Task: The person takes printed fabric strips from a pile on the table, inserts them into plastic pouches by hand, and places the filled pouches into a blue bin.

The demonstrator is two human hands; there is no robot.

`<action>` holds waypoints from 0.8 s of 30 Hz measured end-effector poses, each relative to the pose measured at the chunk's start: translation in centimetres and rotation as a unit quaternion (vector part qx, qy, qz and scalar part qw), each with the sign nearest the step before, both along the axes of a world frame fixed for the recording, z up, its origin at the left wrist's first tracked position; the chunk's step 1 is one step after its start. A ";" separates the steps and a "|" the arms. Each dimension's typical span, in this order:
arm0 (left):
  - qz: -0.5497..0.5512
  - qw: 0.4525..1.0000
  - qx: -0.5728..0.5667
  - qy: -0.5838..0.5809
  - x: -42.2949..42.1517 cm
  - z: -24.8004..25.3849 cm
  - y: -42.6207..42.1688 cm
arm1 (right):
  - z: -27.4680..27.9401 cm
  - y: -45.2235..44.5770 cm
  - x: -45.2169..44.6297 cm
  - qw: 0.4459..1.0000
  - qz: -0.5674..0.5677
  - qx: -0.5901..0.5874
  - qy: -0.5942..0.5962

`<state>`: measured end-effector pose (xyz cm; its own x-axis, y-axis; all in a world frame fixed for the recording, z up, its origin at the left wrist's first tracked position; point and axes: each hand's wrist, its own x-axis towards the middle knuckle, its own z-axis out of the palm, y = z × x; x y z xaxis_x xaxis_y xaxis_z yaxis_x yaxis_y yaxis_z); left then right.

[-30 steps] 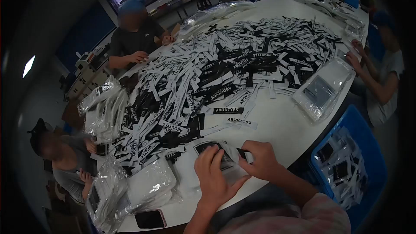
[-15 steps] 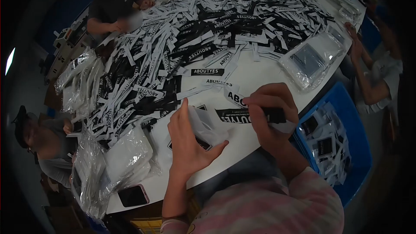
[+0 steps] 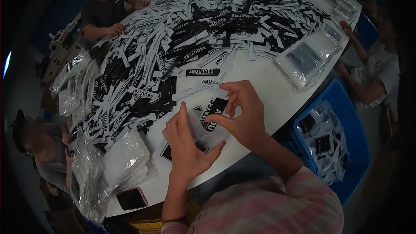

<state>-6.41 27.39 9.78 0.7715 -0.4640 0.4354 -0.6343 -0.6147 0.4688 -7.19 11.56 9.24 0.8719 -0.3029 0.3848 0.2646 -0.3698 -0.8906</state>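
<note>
My left hand (image 3: pixel 186 147) holds a frosted plastic bag (image 3: pixel 201 136), its index finger stretched up and its thumb spread wide around the bag's mouth. A black sachet with white lettering (image 3: pixel 220 105) and a white sachet with black lettering (image 3: pixel 211 107) stand tilted, lower ends in the bag's mouth. Over them is my right hand (image 3: pixel 245 115), thumb against the sachets and fingers apart from the thumb. More frosted bags with a black square print (image 3: pixel 166 151) lie under my left hand. Beyond my hands, a black ABOUTYES sachet (image 3: pixel 203 72) lies flat on the table (image 3: pixel 264 73).
A large heap of black and white sachets (image 3: pixel 190 30) covers the table's far side. Clear-wrapped packs (image 3: pixel 125 160) and a phone (image 3: pixel 132 198) lie left; another wrapped pack (image 3: pixel 303 58) lies right. A blue bin (image 3: pixel 359 164) holds filled bags. Several people work around the table.
My right hand has moved left with the sachets, from beside the bag to its mouth. Its fingers have opened, and the sachets now stand partly in the bag. My left hand stays around the bag.
</note>
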 end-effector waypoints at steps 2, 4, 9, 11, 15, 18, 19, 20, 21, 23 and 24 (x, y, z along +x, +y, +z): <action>0.027 1.000 0.006 -0.014 0.2 -0.1 -0.2 | -0.6 0.0 0.3 0.996 0.033 -0.054 -0.062; 0.061 0.998 -0.002 -0.021 0.4 -0.2 -0.4 | -1.0 0.4 0.4 0.979 0.092 -0.123 -0.132; 0.031 0.999 -0.016 -0.030 0.7 0.1 -0.3 | -1.3 0.5 0.4 0.970 0.227 -0.063 -0.060; 0.011 0.999 -0.024 -0.037 0.9 0.4 0.1 | -1.4 -0.4 1.0 0.968 0.246 -0.032 -0.044; 0.061 0.933 -0.274 0.227 1.5 -0.3 2.5 | -1.1 -1.5 1.0 0.956 0.291 -0.033 0.008; 0.070 0.893 -0.346 0.279 1.1 -0.9 3.0 | -1.5 -2.2 1.6 0.930 0.357 -0.065 0.049; 0.075 0.891 -0.357 0.271 1.0 -1.1 2.7 | -1.5 -2.3 1.7 0.912 0.392 -0.085 0.080; 0.080 0.889 -0.369 0.261 0.9 -1.1 2.4 | -1.1 -2.1 1.4 0.913 0.391 -0.087 0.078; 0.080 0.890 -0.370 0.254 1.0 -1.2 2.2 | -0.3 -1.3 0.8 0.956 0.293 0.003 0.013; 0.086 0.867 -0.424 0.246 0.8 -1.5 2.4 | -0.2 -0.3 0.3 0.970 0.211 0.098 -0.068; 0.070 0.858 -0.441 0.253 0.6 -1.6 2.2 | -1.0 -1.0 0.1 0.974 0.208 0.091 -0.020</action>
